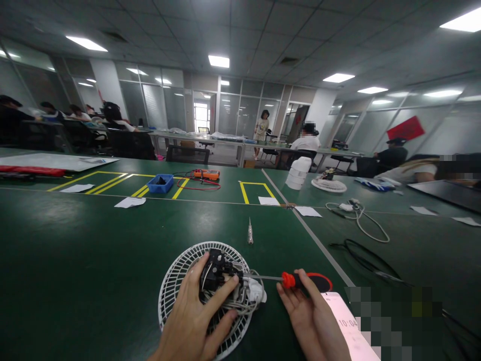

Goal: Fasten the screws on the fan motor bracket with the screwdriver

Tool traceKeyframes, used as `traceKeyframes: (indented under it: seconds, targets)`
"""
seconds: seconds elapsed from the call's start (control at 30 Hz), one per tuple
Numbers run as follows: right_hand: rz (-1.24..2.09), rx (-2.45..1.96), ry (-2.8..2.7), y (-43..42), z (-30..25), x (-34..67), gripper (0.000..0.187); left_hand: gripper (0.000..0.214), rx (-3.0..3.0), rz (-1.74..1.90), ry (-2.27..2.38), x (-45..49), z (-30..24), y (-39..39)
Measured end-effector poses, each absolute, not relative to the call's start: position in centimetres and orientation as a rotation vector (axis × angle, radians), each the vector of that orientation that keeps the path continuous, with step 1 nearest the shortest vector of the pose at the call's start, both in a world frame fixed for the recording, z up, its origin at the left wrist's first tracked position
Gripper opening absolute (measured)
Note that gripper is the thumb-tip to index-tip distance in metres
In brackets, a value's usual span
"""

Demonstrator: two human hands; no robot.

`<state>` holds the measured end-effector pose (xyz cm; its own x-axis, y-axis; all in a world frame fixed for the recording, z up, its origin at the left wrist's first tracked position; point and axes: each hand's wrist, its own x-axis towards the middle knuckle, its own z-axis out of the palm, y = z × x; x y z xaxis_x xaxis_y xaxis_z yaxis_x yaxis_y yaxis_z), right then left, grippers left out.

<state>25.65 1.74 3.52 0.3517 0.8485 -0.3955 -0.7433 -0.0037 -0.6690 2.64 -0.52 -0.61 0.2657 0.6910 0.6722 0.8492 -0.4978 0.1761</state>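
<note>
Holding screwdriver (right grip closed)

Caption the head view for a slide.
Left hand on the black unit over a white grille; right hand holds a red screwdriver toward it.

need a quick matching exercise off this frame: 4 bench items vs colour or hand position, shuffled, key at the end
Column 1
1. long-shaft screwdriver
2. nearer white grille
3. small open bin
4. meter

Column 2
A. orange
B. held in the right hand
C. blue
D. partly under the left hand

Pairs: 1-B, 2-D, 3-C, 4-A
</note>
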Motion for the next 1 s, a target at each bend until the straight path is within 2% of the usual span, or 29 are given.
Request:
traceKeyframes:
  seconds: [0.37,0.53,0.73,1.0]
  targets:
    - [1.245,-0.868,-0.114,1.3,3.9,26.1,0.049,0.046,-2.318,-1.111,-1.558,3.1,-0.3,-1.0]
    - [1.256,-0.854,-0.082,1.4,4.6,25.8,0.044,0.045,-2.321,-1.12,-1.545,3.1,-0.3,-1.0]
    - [1.274,-0.891,-0.042,1.8,4.6,25.6,0.027,0.046,-2.315,-1.107,-1.533,3.1,-0.2,-1.0]
    - [1.245,-0.885,-0.09,1.9,3.9,26.0,0.044,0.053,-2.316,-1.049,-1.435,2.6,-0.5,-0.7]
